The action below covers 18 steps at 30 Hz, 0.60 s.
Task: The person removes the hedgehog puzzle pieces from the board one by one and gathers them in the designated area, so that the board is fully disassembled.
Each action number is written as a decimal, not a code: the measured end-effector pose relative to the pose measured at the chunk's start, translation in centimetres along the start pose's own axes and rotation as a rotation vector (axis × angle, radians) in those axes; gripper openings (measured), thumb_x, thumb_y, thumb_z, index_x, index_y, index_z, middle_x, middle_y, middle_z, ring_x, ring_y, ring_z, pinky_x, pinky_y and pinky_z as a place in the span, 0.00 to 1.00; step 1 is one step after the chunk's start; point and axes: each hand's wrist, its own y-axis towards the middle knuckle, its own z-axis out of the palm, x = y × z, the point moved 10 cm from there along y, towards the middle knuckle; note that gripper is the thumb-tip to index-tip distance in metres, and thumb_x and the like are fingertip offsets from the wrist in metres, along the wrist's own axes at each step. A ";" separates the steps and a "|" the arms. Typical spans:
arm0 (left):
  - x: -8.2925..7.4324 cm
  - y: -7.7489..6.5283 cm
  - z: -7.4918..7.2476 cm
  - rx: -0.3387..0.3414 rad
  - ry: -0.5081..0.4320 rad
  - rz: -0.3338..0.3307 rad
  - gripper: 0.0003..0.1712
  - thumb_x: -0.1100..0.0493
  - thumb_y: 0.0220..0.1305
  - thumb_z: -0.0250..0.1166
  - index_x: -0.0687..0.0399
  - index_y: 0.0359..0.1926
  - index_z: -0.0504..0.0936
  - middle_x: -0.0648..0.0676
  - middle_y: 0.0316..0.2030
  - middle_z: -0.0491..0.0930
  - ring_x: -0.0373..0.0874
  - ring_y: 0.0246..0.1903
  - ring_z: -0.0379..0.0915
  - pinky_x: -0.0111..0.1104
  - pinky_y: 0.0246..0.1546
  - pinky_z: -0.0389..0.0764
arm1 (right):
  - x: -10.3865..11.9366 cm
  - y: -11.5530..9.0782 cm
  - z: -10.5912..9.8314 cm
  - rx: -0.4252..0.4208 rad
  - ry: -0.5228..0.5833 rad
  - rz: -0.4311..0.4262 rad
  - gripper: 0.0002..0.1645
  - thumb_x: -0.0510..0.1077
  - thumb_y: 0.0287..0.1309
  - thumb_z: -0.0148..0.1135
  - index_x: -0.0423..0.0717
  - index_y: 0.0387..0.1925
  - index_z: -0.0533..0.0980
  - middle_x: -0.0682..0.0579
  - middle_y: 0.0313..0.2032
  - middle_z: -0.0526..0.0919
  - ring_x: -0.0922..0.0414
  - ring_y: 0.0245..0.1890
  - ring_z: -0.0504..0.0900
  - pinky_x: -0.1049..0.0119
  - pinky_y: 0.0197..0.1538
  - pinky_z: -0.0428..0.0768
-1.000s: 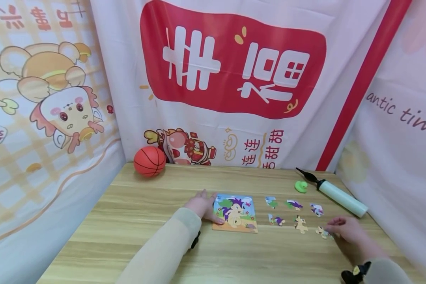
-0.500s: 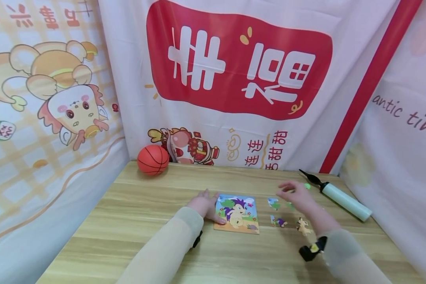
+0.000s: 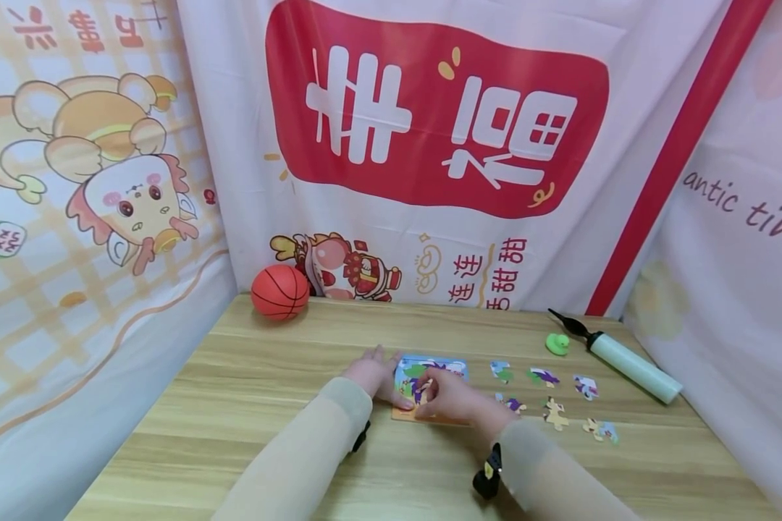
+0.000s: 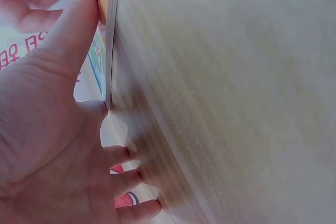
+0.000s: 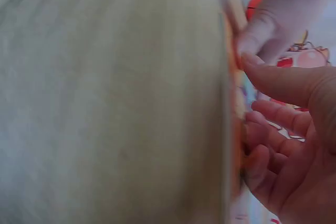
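A square jigsaw puzzle (image 3: pixel 405 370) with a purple-haired cartoon hedgehog lies flat on the wooden table. My left hand (image 3: pixel 367 376) rests at its left edge, thumb on the board and the other fingers spread on the tabletop. Over the lower middle of the puzzle is my right hand (image 3: pixel 456 399), thumb and fingertips touching the board, apart from each other. No loose piece shows between them; the right hand covers part of the picture. Several puzzle pieces lie right of the board in two rows, among them a purple one (image 3: pixel 544 376) and a beige one (image 3: pixel 555 414).
A red toy basketball (image 3: pixel 280 292) sits at the back left corner. Towards the back right are a green rubber duck (image 3: pixel 557 344) and a pale hand pump (image 3: pixel 635 367) with a black nozzle. Printed cloths hang behind the table and at both sides.
My right hand has left the lower right puzzle piece, which now lies uncovered, and has swung left over the pieces onto the puzzle board. The left hand stays at the board's edge.
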 end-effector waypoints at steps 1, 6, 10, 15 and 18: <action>0.0 -0.2 -0.1 0.002 -0.003 -0.003 0.75 0.16 0.28 0.68 0.34 0.78 0.50 0.59 0.77 0.42 0.57 0.74 0.37 0.56 0.67 0.55 | -0.1 0.1 0.2 0.002 -0.019 0.006 0.25 0.44 0.47 0.79 0.44 0.45 0.75 0.50 0.28 0.76 0.56 0.27 0.73 0.63 0.29 0.72; -0.2 -1.4 -0.9 -0.004 -0.008 0.008 0.80 0.19 0.21 0.74 0.35 0.78 0.50 0.59 0.77 0.41 0.57 0.74 0.39 0.57 0.65 0.58 | -0.5 0.2 0.5 -0.024 -0.091 0.001 0.25 0.45 0.46 0.80 0.45 0.40 0.74 0.50 0.30 0.75 0.55 0.29 0.73 0.60 0.32 0.73; -0.5 -2.7 -1.8 0.001 0.001 0.033 0.81 0.24 0.19 0.79 0.37 0.78 0.50 0.61 0.77 0.43 0.60 0.74 0.40 0.59 0.65 0.58 | -0.5 0.1 0.6 -0.040 -0.086 -0.003 0.24 0.43 0.46 0.80 0.44 0.40 0.73 0.49 0.31 0.76 0.55 0.30 0.73 0.60 0.35 0.74; -1.1 -4.5 -2.9 0.033 0.031 0.043 0.79 0.29 0.24 0.81 0.37 0.79 0.49 0.62 0.77 0.43 0.61 0.73 0.42 0.58 0.65 0.58 | -0.6 0.0 0.6 -0.051 -0.060 0.035 0.23 0.41 0.46 0.79 0.44 0.40 0.73 0.49 0.32 0.75 0.54 0.31 0.73 0.60 0.36 0.74; -1.3 -4.7 -3.3 0.039 0.060 0.045 0.78 0.30 0.26 0.81 0.37 0.79 0.49 0.61 0.77 0.43 0.61 0.73 0.43 0.56 0.65 0.60 | -0.5 -0.1 0.5 -0.055 -0.050 0.043 0.23 0.41 0.46 0.79 0.43 0.40 0.73 0.49 0.32 0.75 0.53 0.32 0.73 0.60 0.36 0.74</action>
